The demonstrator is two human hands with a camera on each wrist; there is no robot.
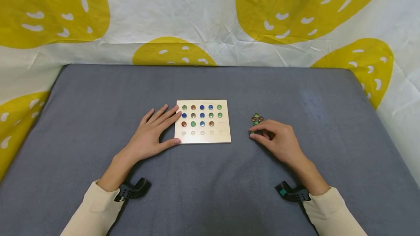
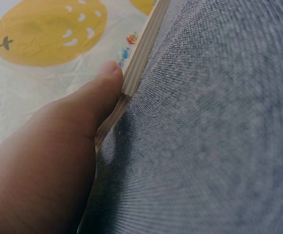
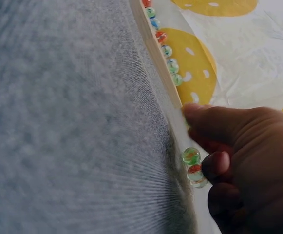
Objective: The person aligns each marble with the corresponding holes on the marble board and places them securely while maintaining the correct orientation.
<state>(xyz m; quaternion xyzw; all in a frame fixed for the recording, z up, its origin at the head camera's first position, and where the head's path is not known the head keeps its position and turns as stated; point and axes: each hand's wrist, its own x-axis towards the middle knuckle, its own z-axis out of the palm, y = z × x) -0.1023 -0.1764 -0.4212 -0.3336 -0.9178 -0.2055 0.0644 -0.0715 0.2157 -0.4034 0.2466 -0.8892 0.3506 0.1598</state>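
Observation:
A pale wooden board (image 1: 203,138) with rows of round hollows lies on the cloth. Green, blue and reddish-brown glass marbles (image 1: 202,115) fill its two far rows and most of the third. My left hand (image 1: 149,136) rests with spread fingers against the board's left side, fingertips and thumb on its edge; the left wrist view shows the thumb (image 2: 90,105) at the board's corner. To the right of the board, my right hand (image 1: 279,139) pinches a dark green marble (image 1: 251,133) between thumb and forefinger, mostly covered by the fingertips. Beyond those fingers sits a small cluster of marbles (image 1: 257,118).
Grey cloth (image 1: 210,188) covers the table under both hands. A white curtain (image 1: 170,6) with yellow shapes hangs behind the far edge and along the sides. Black wrist-worn devices (image 1: 134,188) sit on both wrists by the cream sleeves.

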